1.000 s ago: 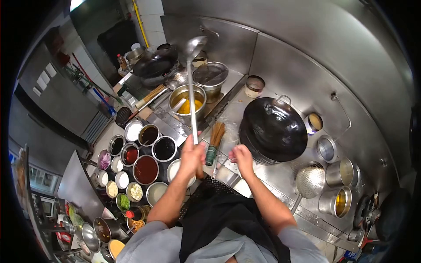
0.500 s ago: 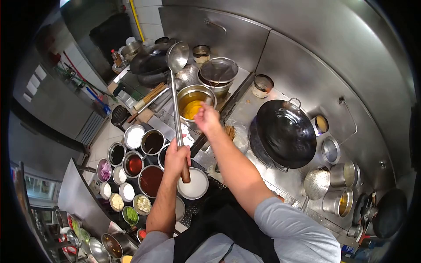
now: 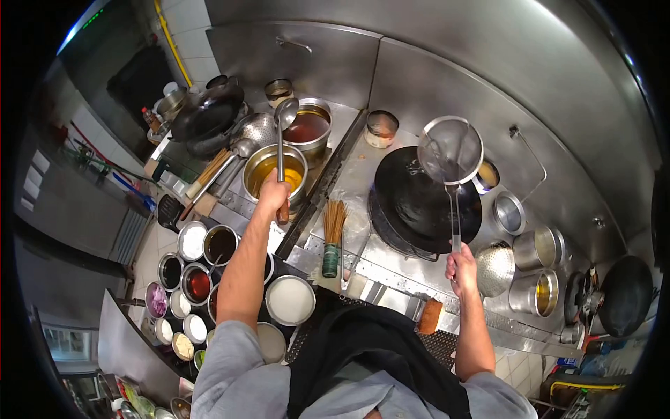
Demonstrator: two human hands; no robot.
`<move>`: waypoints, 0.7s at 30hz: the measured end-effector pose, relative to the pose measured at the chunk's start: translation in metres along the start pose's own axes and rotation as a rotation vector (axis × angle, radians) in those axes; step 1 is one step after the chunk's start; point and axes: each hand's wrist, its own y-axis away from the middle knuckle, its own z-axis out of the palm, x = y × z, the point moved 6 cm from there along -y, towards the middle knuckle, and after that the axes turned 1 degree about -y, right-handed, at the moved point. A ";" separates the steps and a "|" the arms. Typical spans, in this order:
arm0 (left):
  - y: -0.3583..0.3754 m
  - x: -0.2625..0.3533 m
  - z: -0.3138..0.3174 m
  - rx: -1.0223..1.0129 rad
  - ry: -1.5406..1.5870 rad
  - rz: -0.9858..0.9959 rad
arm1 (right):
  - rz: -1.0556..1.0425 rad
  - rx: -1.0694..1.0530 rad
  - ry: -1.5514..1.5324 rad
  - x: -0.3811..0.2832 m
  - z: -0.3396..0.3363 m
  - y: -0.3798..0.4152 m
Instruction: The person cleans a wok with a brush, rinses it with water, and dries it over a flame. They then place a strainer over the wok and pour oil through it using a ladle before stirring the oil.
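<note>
My left hand (image 3: 273, 188) is closed around the handle of a long ladle (image 3: 280, 150). The ladle's bowl points away from me, by the rim of a pot of reddish-brown oil (image 3: 308, 128). Below that hand stands a pot of yellow oil (image 3: 258, 166), partly covered by my fingers. My right hand (image 3: 461, 269) grips the handle of a round mesh skimmer (image 3: 451, 150), raised in front of the wok's far right side. The black wok (image 3: 408, 202) sits on the range, its inside dark and shiny, partly hidden by the skimmer.
A bamboo brush (image 3: 334, 234) stands near the range front. Seasoning bowls, including a white one (image 3: 290, 300), crowd the left. A perforated ladle (image 3: 495, 269) and metal pots (image 3: 534, 248) are at right. A tall steel wall (image 3: 481, 77) curves behind the range.
My right hand has swung from the yellow oil pot to the right and now holds the mesh skimmer, which lay on the back oil pot. My left hand has moved forward with the ladle.
</note>
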 end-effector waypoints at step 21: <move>-0.025 0.062 0.064 -0.519 1.556 -0.143 | 0.195 0.002 -0.214 0.058 -0.105 0.056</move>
